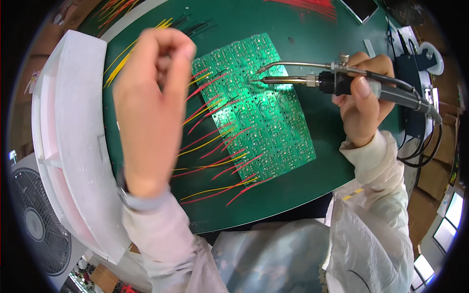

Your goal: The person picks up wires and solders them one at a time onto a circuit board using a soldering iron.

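the right hand (364, 105) holds a soldering iron (342, 83) in a firm grip, fingers wrapped around its dark handle, thumb on top, with the metal tip pointing left and resting on or just above the upper part of a green circuit board (259, 112). a thin curved metal tube runs along the top of the iron and ends just beside the tip. black cables trail from the back of the handle toward the right edge of the tabletop (312, 185), which is covered in a dark green mat. the circuit board lies flat near the middle of the mat, tilted, made of many small repeated panels. along its left edge many red and yellow wires (215, 146) fan out to the lower left, lying on the mat. the left hand (149, 107) is raised above the mat to the left of the board, blurred, with the fingers curled in toward the thumb; whether anything is pinched in that grip i cannot tell. more loose yellow wires (122, 58) lie on the mat behind it. a white foam tray (73, 146) stands along the left edge of the tabletop, and a white fan (34, 219) sits at the lower left. both forearms wear pale sleeves.
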{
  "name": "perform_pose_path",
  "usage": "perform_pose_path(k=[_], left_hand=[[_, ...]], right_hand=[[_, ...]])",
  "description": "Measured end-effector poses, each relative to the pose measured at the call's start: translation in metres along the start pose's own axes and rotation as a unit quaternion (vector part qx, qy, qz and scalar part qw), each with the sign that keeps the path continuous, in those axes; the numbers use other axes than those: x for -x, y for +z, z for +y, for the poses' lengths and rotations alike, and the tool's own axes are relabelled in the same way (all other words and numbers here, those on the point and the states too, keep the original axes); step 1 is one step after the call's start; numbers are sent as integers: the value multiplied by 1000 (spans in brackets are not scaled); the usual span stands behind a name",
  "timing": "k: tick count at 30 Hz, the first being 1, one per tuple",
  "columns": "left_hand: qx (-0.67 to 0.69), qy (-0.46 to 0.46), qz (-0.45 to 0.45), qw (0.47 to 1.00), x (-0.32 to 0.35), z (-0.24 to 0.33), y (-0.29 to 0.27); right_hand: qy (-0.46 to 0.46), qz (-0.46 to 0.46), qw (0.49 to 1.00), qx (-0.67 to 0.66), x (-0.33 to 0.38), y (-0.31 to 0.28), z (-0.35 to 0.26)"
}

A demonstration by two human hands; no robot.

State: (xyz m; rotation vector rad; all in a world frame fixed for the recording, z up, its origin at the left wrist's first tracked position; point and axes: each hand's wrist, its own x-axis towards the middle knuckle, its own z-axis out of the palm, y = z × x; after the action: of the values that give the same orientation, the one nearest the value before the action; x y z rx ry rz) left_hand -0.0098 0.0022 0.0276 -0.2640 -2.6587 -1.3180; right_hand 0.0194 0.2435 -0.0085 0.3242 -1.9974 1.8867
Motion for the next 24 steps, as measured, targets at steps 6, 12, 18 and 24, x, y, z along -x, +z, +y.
perform_pose_path(k=[6, 12, 18, 24], left_hand=[[-47, 155, 6, 987, 59, -8, 25], [-87, 209, 11, 974, 66, -17, 26], [-73, 156, -5, 985, 65, -10, 29], [-76, 141, -8, 987, 67, -7, 30]], right_hand=[[12, -57, 998, -22, 19, -12, -7], [19, -67, 997, -16, 37, -22, -5], [30, -115, 990, -69, 30, -30, -3], [56, -80, 991, -95, 37, -26, -6]])
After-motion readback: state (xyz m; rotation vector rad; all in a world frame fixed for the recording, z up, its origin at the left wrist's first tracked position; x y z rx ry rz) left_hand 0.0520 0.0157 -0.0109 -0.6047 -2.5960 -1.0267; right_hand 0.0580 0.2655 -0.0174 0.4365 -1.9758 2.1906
